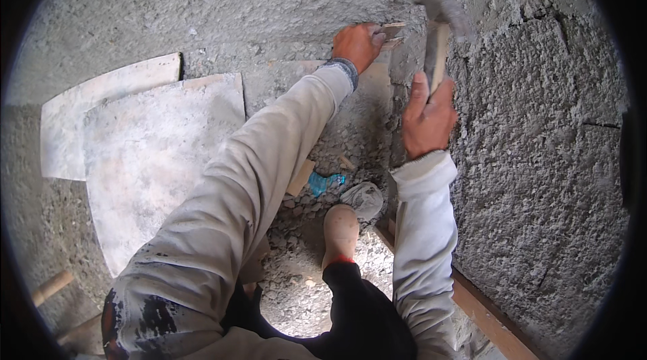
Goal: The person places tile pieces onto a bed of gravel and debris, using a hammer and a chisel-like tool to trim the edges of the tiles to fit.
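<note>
My right hand (pixel 430 117) is closed round the wooden handle of a claw hammer (pixel 437 50). The hammer stands head up in front of the rough wall, its metal head slightly blurred. Further left, my left hand (pixel 357 46) pinches a thin, flat, wood-coloured piece (pixel 392 31) close to the grey wall (pixel 269 3). Its far end points right, towards the corner below the hammer head; whether it touches the wall I cannot tell. A gap separates the hammer from this piece.
Two large pale boards (pixel 168 151) lean at the left. By my boot (pixel 340 232) lie rubble, a blue scrap (pixel 325 183) and a clear plastic bag (pixel 364 199). A wooden plank (pixel 495 316) runs along the lower right, beside the rough right wall (pixel 539 158).
</note>
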Motion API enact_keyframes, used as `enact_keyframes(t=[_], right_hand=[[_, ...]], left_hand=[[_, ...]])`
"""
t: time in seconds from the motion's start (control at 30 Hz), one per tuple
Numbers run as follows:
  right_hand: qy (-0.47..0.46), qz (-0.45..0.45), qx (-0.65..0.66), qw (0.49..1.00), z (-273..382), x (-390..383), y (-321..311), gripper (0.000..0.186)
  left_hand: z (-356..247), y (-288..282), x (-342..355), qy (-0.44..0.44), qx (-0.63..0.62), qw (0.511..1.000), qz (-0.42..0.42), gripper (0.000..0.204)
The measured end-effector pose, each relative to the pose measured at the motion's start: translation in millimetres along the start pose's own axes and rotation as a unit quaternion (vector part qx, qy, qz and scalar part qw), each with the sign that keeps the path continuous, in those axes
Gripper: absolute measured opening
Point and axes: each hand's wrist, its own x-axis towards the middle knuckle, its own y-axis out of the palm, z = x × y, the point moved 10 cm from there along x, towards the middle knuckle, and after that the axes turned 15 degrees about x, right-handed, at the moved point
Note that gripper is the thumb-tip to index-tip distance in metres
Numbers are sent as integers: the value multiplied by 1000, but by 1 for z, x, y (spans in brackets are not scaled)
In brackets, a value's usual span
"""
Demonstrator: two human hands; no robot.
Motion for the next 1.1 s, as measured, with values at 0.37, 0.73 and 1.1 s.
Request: enact_keyframes(t=[0.37, 0.73, 1.1], right_hand=[[71, 75, -86, 991, -29, 0, 29, 36], [63, 100, -180, 977, -26, 2, 38, 36], [58, 91, -78, 991, -38, 8, 43, 37]], left_hand=[[16, 10, 1, -38, -15, 999, 9, 20], [22, 10, 2, -41, -19, 999, 8, 21], [20, 7, -1, -21, -40, 999, 25, 20]])
